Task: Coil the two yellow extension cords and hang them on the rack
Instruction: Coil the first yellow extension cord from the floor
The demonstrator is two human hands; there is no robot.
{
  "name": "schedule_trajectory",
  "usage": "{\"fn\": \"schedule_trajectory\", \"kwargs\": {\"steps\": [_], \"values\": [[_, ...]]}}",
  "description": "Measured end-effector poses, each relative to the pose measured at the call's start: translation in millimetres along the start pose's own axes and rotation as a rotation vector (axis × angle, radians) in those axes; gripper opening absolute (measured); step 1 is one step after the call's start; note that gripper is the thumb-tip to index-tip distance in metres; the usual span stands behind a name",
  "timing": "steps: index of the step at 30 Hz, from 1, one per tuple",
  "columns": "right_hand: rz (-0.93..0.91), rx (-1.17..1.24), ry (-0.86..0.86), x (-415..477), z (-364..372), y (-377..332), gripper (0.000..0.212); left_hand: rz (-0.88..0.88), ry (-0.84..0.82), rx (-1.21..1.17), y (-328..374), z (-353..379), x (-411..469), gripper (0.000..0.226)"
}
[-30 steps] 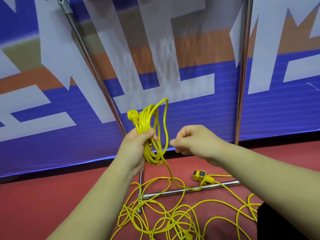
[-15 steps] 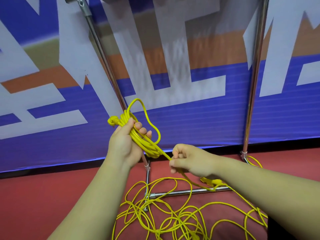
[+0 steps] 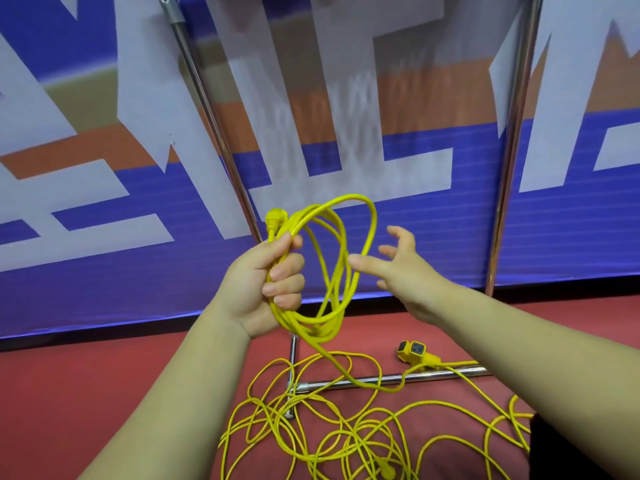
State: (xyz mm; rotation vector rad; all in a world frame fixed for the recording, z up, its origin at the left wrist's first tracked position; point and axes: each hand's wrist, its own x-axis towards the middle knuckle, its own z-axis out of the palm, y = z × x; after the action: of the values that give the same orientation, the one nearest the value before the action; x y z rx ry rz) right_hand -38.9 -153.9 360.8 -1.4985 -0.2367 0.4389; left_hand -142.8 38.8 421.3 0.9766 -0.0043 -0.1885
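Note:
My left hand grips a bundle of several loops of yellow extension cord, with the cord's yellow plug sticking up above the thumb. My right hand hovers just right of the loops with its fingers spread, holding nothing. From the coil the cord runs down to a loose yellow tangle on the red floor. A yellow socket block lies beside the rack's bottom bar. Two chrome rack uprights rise behind my hands.
A blue, white and orange banner wall stands close behind the rack. Red floor spreads below. A short chrome foot bar crosses the bottom bar at the left. Something dark sits at the lower right edge.
My right hand let go of the cord near the floor and rose, fingers spread, beside the coil. A new larger loop lies in my left hand, which turned the plug upward.

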Motion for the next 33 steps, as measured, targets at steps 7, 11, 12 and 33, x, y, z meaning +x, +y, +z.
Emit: {"fn": "schedule_trajectory", "kwargs": {"steps": [7,11,12,33], "values": [[-0.05,0.1,-0.189,7,-12,-12,0.116,-0.174,-0.412,-0.122,-2,5,-2,0.015],[-0.094,0.221,-0.294,4,-20,-15,0.07,-0.09,-0.304,-0.034,2,1,-3,0.011],[-0.103,0.243,-0.313,3,-25,-17,0.067,-0.048,-0.212,0.032,2,-2,-3,0.023],[-0.107,0.022,-0.201,-9,-34,-20,0.086,0.138,0.139,-0.054,-4,4,6,0.013]]}}
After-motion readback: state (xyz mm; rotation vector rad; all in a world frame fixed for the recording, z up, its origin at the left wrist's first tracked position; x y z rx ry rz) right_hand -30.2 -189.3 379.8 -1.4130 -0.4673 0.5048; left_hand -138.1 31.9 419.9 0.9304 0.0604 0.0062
